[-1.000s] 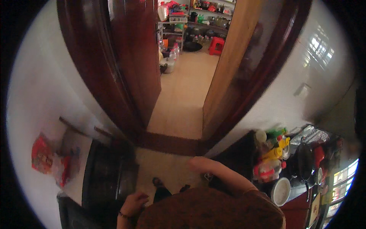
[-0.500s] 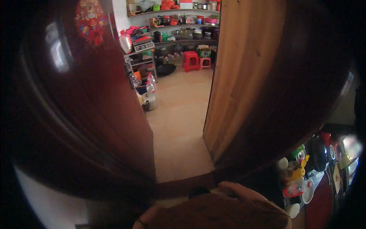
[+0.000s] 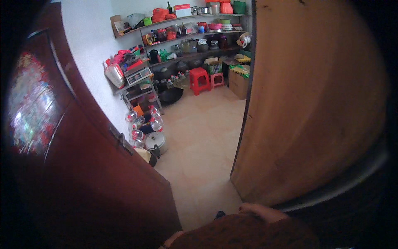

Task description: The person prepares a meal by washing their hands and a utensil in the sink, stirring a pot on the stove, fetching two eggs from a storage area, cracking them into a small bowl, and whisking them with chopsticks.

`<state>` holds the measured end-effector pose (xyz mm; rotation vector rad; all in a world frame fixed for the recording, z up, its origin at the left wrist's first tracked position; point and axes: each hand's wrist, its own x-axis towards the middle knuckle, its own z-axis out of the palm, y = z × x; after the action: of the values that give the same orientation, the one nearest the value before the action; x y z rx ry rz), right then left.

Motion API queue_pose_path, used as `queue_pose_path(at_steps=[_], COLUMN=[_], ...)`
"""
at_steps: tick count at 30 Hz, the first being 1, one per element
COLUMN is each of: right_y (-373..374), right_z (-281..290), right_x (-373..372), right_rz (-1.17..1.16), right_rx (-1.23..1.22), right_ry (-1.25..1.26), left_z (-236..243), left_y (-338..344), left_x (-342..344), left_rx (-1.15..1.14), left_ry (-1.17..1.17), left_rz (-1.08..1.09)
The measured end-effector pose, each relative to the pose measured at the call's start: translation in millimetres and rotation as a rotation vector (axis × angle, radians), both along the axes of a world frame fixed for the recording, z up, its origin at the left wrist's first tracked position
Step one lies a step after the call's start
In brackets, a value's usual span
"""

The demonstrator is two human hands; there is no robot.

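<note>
Wooden door, pale brown and visibly grained, stands open on the right, its long edge reaching down toward the right hand; opposite it on the left stands a dark red-brown door with a metal handle and a colourful glossy picture. The right hand lies at the front of a brown top, just beside the foot of the wooden door in this view, though whether they touch cannot be told. Its fingers look loosely bent and nothing shows in them, but too little is visible to say whether the grip is clenched or released. Only a sliver of the left hand shows past the top, near the lower end of the red-brown door, so its grip cannot be told either.

For passing between the two doors, it seems best to hold both elbows close and leave the door edges alone, where a swing could pinch the fingers. The handle side asks for some room as well. Footing looks safest along the middle of the tiled floor, right of the lidded pot, the plastic bottles and the black wok, and left of the wooden door's lower corner
</note>
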<state>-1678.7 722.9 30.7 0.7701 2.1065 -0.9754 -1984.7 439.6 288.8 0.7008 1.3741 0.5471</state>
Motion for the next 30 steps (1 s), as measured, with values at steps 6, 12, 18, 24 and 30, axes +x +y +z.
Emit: queue_pose_path(at_steps=[6, 12, 18, 24, 30], right_y=[88.3, 146.4, 245.6, 338.9, 443.2], right_z=[104.4, 229.5, 290.4, 297.0, 297.1], right_x=[-156.4, -276.2, -356.7, -378.4, -374.4], right_rz=[-0.108, 0.098, 0.103, 0.018, -0.282], right_rx=[-0.280, -0.619, -0.592, -0.491, -0.861], right_ry=[0.333, 0.480, 0.399, 0.499, 0.675], left_z=[13.3, 28.4, 42.1, 26.2, 31.5], left_y=[94.9, 237.0, 353.4, 457.9, 571.8], left_x=[-56.1, -133.7, -238.1, -292.0, -325.5], left_rx=[-0.156, 0.110, 0.276, 0.302, 0.384], left_ry=[-0.170, 0.200, 0.109, 0.082, 0.154], left_rz=[0.208, -0.316, -0.257, -0.346, -0.380])
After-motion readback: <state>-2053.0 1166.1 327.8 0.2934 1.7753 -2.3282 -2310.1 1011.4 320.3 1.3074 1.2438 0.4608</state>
